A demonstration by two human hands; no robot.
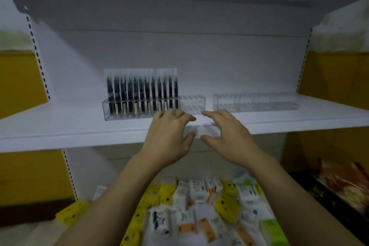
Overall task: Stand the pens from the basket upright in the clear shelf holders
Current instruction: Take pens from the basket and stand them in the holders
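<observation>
On the white shelf [79,126] stands a long clear holder [111,113] with several dark pens [139,94] upright in its left part; its right end [192,104] holds nothing. A second clear holder [255,102] stands to the right with no pens in it. My left hand [169,136] and my right hand [227,134] hover over the shelf's front edge, just before the first holder, fingers spread and relaxed. Between the two thumbs lies a small pale, blurred thing [205,131]; I cannot tell what it is or whether either hand touches it.
Below the shelf lies a heap of white, yellow and orange packets [199,205]. Slotted shelf uprights [38,56] run up both sides. Yellow walls flank the unit, and dark shelving with red packets [339,181] stands at the lower right.
</observation>
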